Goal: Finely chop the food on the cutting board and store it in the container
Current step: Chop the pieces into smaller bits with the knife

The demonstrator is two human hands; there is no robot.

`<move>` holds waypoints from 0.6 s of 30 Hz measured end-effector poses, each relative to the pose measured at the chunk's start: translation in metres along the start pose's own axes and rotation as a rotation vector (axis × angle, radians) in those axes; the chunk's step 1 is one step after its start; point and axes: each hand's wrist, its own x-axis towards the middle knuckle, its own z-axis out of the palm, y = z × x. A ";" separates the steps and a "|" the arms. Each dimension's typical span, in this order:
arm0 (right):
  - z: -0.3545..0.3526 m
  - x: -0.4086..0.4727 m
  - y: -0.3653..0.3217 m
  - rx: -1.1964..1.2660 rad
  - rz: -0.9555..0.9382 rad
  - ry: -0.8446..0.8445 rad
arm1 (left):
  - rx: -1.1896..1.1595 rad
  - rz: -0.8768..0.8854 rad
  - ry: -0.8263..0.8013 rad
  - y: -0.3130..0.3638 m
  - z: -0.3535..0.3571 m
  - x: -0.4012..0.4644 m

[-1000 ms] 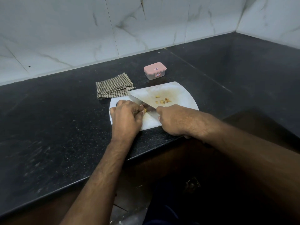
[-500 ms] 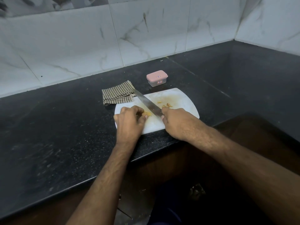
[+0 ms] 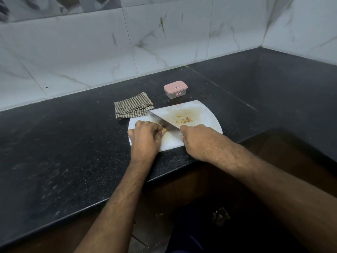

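My left hand pinches the small yellow food mid-frame; right hand grips the knife. It looks small and slippery, so I'd hold its far end.

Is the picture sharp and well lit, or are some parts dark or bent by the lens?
Head view: the white marble-tiled wall is bright, while the area under the black stone counter is nearly black; the wide lens curves the counter edge and tile lines; the white cutting board and steel knife blade look sharp, without strong glare.
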 end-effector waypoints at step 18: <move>0.005 0.017 -0.013 -0.073 0.009 -0.059 | -0.079 -0.024 -0.004 -0.006 0.004 0.003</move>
